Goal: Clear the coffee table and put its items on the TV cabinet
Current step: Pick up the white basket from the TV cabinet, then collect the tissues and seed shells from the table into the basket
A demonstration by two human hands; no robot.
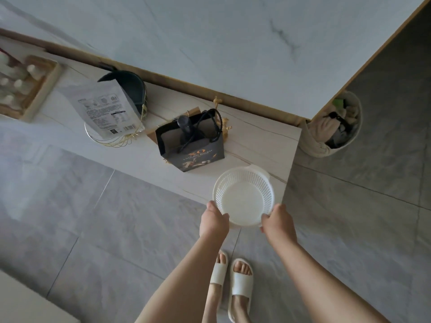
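Both hands grip the near rim of the white perforated basket [243, 195], the left hand [213, 221] and the right hand [277, 221] on opposite sides so it stays level. It sits at, or just above, the front edge of the TV cabinet [261, 141], beside the black gift bag [191, 145], seemingly being set down there

bottle tray [35, 94] blurred, cut off left

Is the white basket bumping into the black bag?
Apart. The head view shows a strip of bare cabinet top between the basket and the bag.
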